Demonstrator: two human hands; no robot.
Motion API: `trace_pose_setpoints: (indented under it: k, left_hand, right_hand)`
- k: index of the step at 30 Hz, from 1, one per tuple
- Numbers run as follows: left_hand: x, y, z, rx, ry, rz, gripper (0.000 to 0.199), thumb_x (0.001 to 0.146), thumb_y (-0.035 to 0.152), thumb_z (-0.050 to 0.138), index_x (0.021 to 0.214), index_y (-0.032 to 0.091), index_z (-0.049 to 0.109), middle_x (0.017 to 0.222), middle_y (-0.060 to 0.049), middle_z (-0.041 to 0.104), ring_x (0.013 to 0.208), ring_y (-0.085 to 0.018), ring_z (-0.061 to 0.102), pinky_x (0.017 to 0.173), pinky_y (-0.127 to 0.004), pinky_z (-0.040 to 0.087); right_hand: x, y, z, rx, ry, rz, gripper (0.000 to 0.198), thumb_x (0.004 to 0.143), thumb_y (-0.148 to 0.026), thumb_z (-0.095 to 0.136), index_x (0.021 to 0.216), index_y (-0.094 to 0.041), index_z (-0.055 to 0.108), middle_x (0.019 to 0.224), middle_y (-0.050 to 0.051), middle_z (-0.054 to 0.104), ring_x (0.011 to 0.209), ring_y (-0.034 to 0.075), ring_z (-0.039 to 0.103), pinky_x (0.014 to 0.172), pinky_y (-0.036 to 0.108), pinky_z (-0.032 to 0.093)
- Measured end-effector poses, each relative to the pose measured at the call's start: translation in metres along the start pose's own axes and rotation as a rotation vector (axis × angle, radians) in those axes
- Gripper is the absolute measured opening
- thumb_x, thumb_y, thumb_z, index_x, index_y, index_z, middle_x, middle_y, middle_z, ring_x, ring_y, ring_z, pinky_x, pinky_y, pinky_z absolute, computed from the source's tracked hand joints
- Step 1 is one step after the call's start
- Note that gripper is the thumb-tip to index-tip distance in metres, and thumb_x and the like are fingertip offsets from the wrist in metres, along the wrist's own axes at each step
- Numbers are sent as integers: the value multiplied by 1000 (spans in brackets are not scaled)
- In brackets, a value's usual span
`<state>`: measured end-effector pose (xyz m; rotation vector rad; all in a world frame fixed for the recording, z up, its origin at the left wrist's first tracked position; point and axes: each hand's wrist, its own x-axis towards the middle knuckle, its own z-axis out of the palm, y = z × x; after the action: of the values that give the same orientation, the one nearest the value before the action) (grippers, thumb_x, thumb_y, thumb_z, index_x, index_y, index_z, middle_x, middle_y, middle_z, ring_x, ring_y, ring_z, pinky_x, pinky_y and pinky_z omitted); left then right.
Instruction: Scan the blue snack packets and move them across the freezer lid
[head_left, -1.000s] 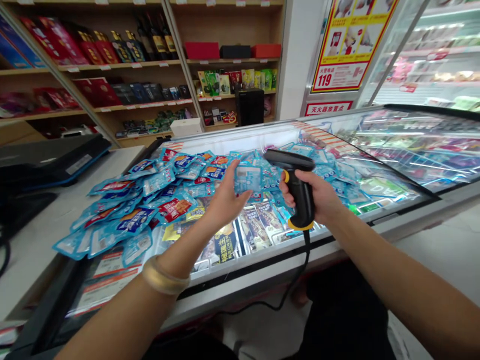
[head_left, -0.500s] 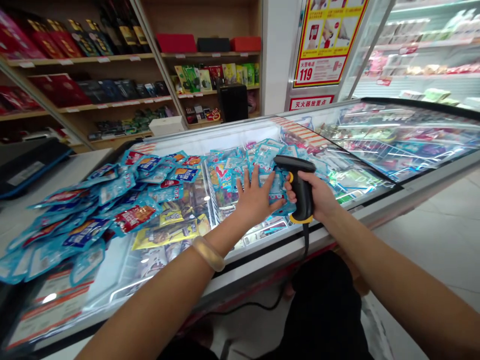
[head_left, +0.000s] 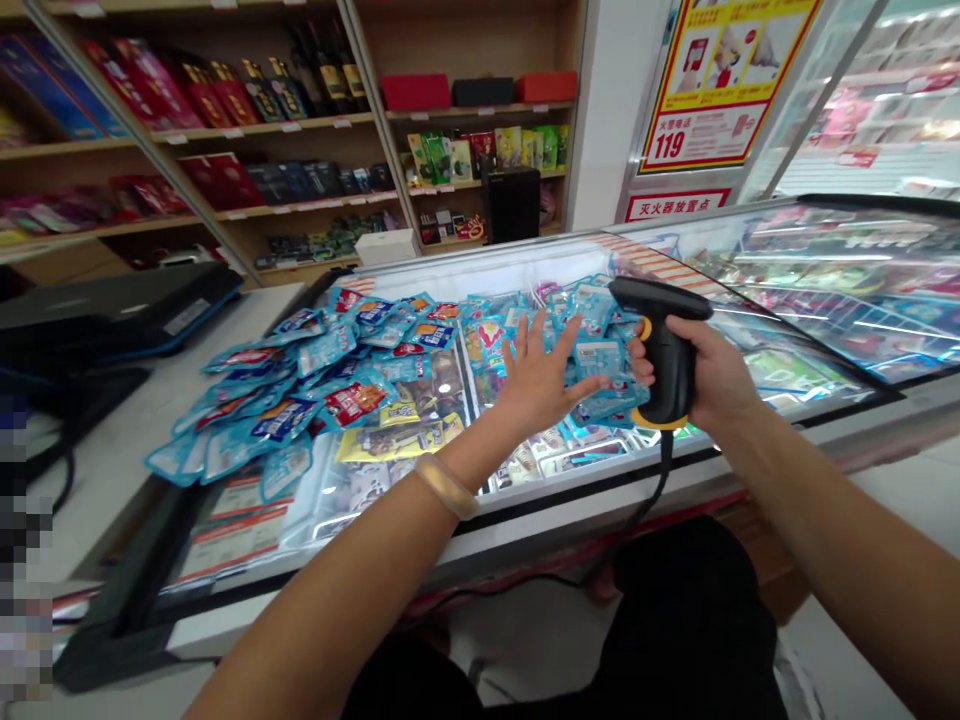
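My right hand [head_left: 716, 375] is wrapped round the grip of a black and yellow barcode scanner [head_left: 667, 365], held above the freezer's glass top with its cable hanging down. My left hand [head_left: 541, 375] is spread flat over small blue snack packets [head_left: 600, 360] in the middle; whether its fingertips touch them I cannot tell. A gold bangle [head_left: 446, 485] circles the left wrist. Further left lies a larger heap of blue snack packets [head_left: 322, 375], some with red or dark blue labels.
Under the glass of the chest freezer [head_left: 517, 525] lie yellow and other packs. A black device [head_left: 142, 310] sits on the counter at left. Shelves [head_left: 300, 125] with boxes and bottles stand behind, beside a red and yellow notice [head_left: 720, 90]. The scanner cable [head_left: 652, 500] runs down over the front edge.
The view has swung left, so everything sits further right and more of the counter shows. The scanner is still in my right hand, and my left hand stays spread over the packets.
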<state>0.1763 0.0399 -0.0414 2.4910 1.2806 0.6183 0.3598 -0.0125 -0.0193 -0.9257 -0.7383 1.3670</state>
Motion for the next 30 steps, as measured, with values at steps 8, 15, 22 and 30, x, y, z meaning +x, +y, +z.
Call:
trace_pose_setpoints:
  k: [8,15,22,30]
  left_hand:
    - [-42,-103,-88,49,323,-197,81,82,50,68,150,25,30,157,-19,21,148,-39,19,117,-53,27]
    - [-83,-148,-132,221,193,-509,54,77,53,67,118,18,64,118,-13,60,94,-27,66,90,-41,51]
    - [-93,-141,-119,454,-47,-457,68,69,52,75,126,19,58,118,-17,61,115,-38,56,95,-48,45]
    - [-90,-141,-115,186,209,-409,61,68,40,76,124,20,60,111,-14,65,104,-33,60,95,-49,45]
  right_hand:
    - [11,28,85,-43,-244,109,23,74,-38,64,83,-17,60,68,2,60,51,11,49,46,24,42]
    - [26,70,141,-44,-470,315,22,77,-36,62,84,-15,62,66,2,60,51,10,51,47,23,43]
    - [29,93,128,-34,-460,417,28,73,-39,68,85,-15,63,67,1,60,50,9,51,48,21,45]
    - [29,93,125,-27,-444,433,25,76,-38,66,85,-15,62,67,2,61,50,10,52,49,22,45]
